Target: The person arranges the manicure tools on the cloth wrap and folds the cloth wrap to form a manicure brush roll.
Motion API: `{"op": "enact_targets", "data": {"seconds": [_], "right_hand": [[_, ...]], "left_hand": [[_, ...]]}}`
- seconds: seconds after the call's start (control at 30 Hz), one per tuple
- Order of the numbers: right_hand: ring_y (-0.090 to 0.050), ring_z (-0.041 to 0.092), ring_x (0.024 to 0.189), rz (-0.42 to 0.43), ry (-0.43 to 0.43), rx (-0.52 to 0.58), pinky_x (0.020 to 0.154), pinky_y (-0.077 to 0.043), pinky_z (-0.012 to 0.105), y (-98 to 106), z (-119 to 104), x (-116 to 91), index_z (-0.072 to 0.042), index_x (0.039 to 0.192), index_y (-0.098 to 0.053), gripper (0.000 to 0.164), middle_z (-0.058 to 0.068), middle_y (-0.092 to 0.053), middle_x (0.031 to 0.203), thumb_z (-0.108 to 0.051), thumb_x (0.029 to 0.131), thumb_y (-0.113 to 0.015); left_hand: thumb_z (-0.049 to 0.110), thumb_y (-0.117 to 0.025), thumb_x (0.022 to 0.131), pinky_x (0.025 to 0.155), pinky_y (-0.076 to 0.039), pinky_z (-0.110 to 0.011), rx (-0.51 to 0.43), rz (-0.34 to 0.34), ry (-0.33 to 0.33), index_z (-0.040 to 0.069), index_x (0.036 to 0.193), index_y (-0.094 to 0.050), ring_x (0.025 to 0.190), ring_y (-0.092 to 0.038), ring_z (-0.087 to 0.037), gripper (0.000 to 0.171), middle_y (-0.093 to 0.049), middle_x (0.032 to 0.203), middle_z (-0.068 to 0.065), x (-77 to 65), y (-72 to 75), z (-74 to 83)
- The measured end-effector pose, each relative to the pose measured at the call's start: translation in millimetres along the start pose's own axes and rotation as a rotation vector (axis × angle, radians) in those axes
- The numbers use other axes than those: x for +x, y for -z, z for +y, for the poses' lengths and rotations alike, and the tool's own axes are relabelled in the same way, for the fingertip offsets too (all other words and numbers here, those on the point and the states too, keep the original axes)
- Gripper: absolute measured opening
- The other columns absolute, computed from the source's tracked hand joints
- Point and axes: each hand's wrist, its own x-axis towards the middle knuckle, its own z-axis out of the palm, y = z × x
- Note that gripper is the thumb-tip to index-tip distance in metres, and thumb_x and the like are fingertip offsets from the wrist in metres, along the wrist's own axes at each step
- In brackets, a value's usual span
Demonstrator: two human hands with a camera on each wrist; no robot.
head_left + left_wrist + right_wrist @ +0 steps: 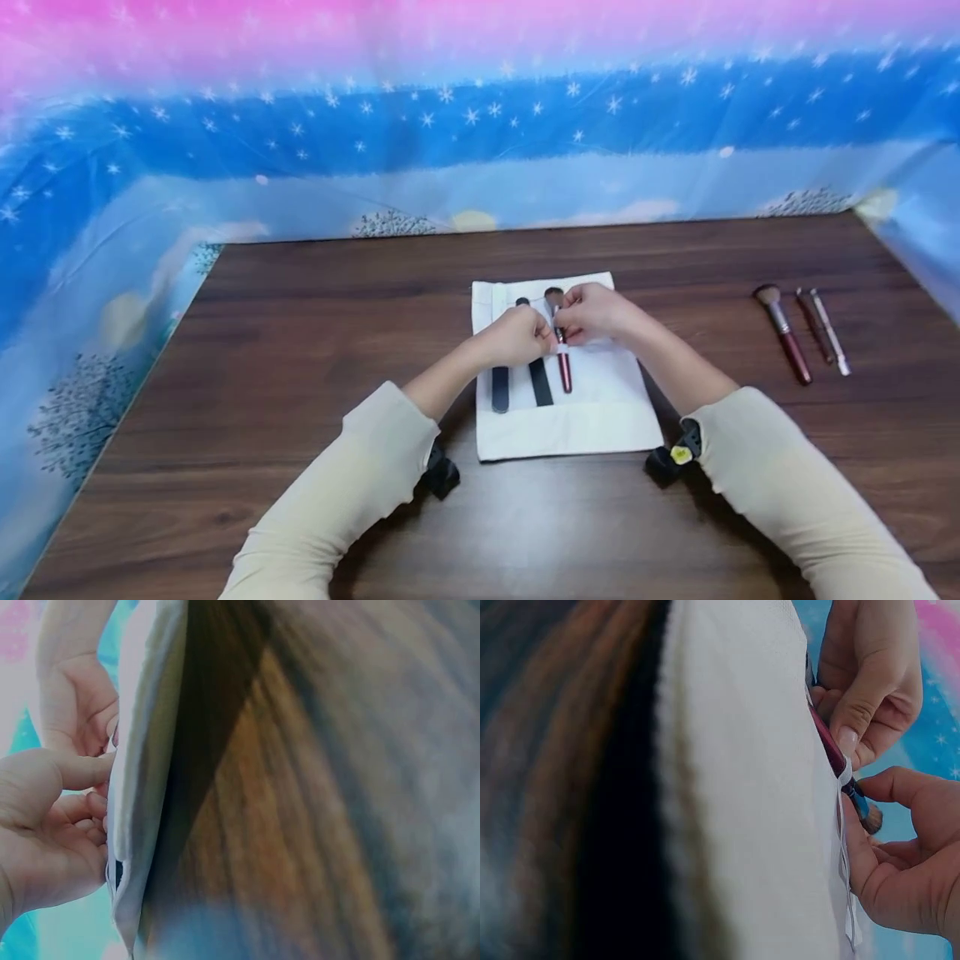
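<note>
A makeup brush [565, 371] with a red handle lies over an unfolded white fabric case [573, 432], bristles toward the far edge. My right hand [596, 311] pinches the brush near its metal ferrule. My left hand [513, 336] is beside it, its thumb and fingers pinching a white elastic loop [845, 771] around the brush handle. Two dark flat tools, one at the left [500, 389] and one in the middle [540, 383], lie on the case, partly hidden under my left hand. In the left wrist view, the case edge hides my fingertips.
To the right on the wooden table [300, 350] lie a larger red-handled brush [783, 333], a slim dark reddish tool [814, 325] and a slim silver tool [830, 332]. A patterned blue and pink cloth [480, 125] hangs behind the table.
</note>
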Motion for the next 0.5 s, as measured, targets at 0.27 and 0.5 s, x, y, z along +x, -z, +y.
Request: {"op": "enact_targets", "data": {"seconds": [0.27, 0.5], "right_hand": [[-0.052, 0.013, 0.055, 0.063, -0.01, -0.02, 0.052, -0.048, 0.023, 0.8, 2.6, -1.0, 0.001, 0.091, -0.051, 0.02, 0.008, -0.05, 0.067, -0.019, 0.093, -0.053], [-0.052, 0.014, 0.052, 0.069, -0.001, 0.026, 0.05, -0.048, 0.023, -2.2, 3.1, -3.0, -0.003, 0.078, -0.045, 0.015, 0.008, -0.05, 0.063, -0.009, 0.089, -0.053]], "left_hand": [[0.003, -0.058, 0.088, 0.046, -0.027, -0.018, -0.007, 0.022, -0.044, 0.0, 0.072, -0.065, 0.044, -0.035, -0.007, 0.017, -0.041, 0.05, 0.004, 1.6, -2.2, 2.3], [0.001, -0.059, 0.086, 0.045, -0.026, -0.018, -0.03, 0.059, -0.087, 0.004, 0.057, -0.054, 0.043, -0.032, -0.007, 0.029, -0.037, 0.048, 0.005, -1.0, -5.7, -0.9]]}}
